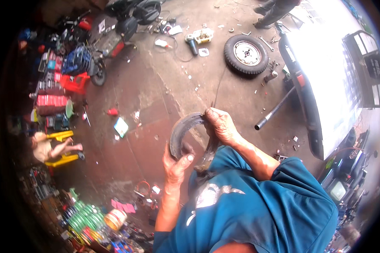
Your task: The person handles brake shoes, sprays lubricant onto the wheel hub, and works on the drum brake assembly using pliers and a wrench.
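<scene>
One dark curved part (180, 130) is up off the floor (150, 99), in front of the wearer's blue shirt (261, 202), clasped by both hands. Left hand (174, 167) grips the lower-left end, thumb near the inner edge, fingertips showing inside the curve. Right hand (222, 127) pinches the upper-right end. Key relation: the part spans between the two grips, long axis slanting lower left to upper right, back bowed to upper left, hollow facing lower right. Neither hand is nearer; both touch it. Another dark strip runs down below the right hand toward the shirt; can't tell whether it's joined on.

Beyond, on the floor: wheel (247, 53) lying flat ahead to the right, wrench (266, 43) beside it, pipe (276, 108) nearer, by the white vehicle (325, 80). Power tool (193, 45) left of the wheel. Far left, red stool (74, 82), and a person (46, 150) on a yellow chair (62, 162).
</scene>
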